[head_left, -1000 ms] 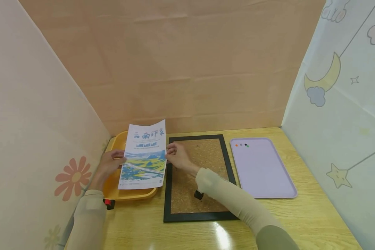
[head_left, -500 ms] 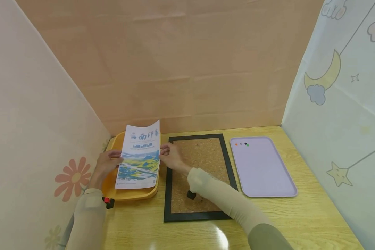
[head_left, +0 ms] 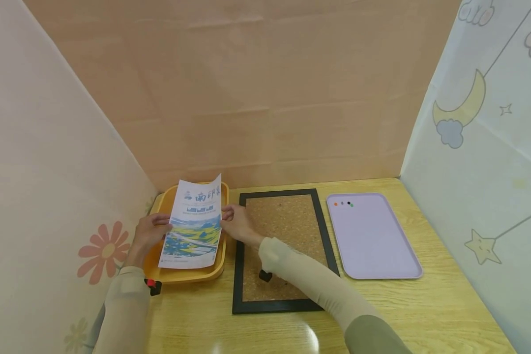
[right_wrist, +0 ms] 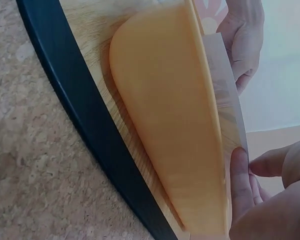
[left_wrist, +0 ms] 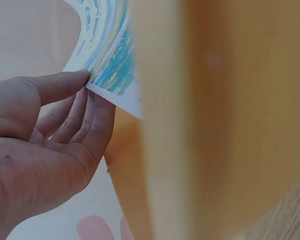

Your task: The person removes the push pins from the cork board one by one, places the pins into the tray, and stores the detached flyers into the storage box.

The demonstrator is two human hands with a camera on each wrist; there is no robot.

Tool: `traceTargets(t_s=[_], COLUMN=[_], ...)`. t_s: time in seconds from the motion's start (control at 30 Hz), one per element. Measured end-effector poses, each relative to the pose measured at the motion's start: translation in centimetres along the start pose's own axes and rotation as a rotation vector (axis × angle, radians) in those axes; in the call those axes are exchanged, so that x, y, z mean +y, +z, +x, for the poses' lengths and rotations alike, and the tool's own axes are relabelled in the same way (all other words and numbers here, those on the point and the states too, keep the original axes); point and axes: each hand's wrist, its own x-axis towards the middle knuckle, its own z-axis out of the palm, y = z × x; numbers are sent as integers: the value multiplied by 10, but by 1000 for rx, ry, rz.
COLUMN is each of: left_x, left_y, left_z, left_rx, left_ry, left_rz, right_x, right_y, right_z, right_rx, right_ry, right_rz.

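Observation:
A printed poster sheet (head_left: 192, 226) with a blue, green and yellow landscape is held over the orange tray (head_left: 219, 269), its top corners curling up. My left hand (head_left: 151, 231) pinches the sheet's left edge; in the left wrist view the thumb (left_wrist: 65, 86) lies on the printed side with the fingers behind. At the right edge, my right hand (head_left: 239, 223) pinches the paper between thumb and fingers, as the right wrist view also shows at the sheet's edge (right_wrist: 244, 130). The sheet hides much of the tray's inside.
Right of the tray lies a cork board (head_left: 280, 246) with a black frame (head_left: 323, 231), partly under my right forearm. A lilac tray (head_left: 376, 241) with several small coloured round pieces (head_left: 348, 203) sits farther right. Fabric walls stand at the back and sides.
The sheet has shifted left and slightly down over the orange tray. My right hand has moved left with it, while my left hand has moved only slightly left.

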Motion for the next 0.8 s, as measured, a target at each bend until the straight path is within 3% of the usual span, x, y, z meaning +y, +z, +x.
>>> traceTargets(t_s=[0.6, 0.8], left_x=[-7, -7], left_y=[-1, -2], left_z=[7, 6], left_rx=[-8, -4], left_ry=[-2, 10], left_rz=[33, 47], right_x=[-4, -7], right_y=[11, 13], right_z=[10, 12], right_rx=[10, -23], right_ry=[15, -22], right_rz=[-116, -166])
